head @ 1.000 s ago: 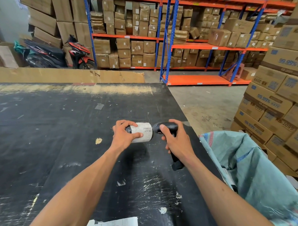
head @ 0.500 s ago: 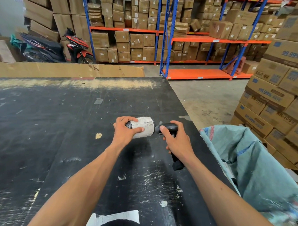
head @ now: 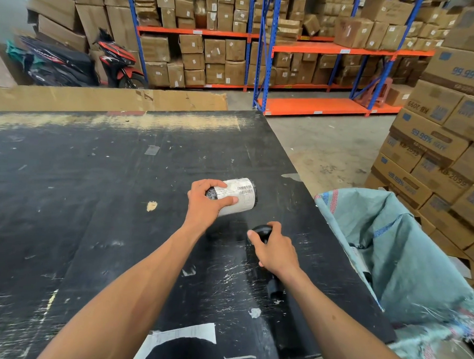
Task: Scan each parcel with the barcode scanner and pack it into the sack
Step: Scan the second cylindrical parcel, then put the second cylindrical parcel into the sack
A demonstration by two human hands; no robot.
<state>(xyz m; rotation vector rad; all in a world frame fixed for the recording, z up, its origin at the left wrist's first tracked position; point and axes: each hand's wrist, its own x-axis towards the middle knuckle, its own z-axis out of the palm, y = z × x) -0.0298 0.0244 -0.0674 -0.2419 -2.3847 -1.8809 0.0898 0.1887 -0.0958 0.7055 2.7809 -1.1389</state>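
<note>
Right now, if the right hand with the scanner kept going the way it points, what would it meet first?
Probably the parcel gripped in the left hand. The right hand aims the scanner up-table toward it, though depth is unclear.

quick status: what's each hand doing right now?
Left hand: fingers curled round the labelled parcel, holding it above the table.
Right hand: grips the barcode scanner low over the table.
</note>
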